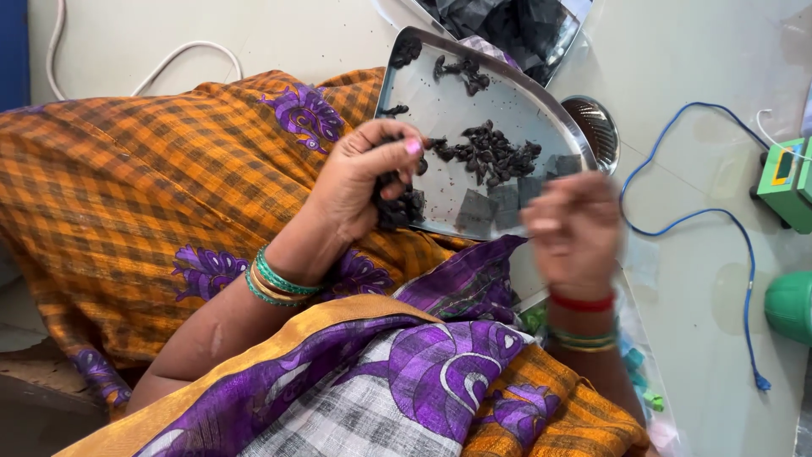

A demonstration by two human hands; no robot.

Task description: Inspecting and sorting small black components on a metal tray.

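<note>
My left hand (364, 182) is closed around a clump of small dark dried pieces (399, 207), held over the near edge of a shiny steel tray (440, 106) that rests on my lap. A pile of the same dark pieces (491, 152) lies in the middle of the tray, with smaller clusters near its far edge. My right hand (571, 228) is blurred by motion at the tray's right near corner; its fingers look curled, and I cannot tell whether it holds anything.
A small steel bowl (596, 127) sits to the right of the tray. A bag of dark material (507, 25) lies behind it. A blue cable (727, 228) loops over the pale floor toward green devices (787, 182). Orange checked cloth (144, 186) covers my lap.
</note>
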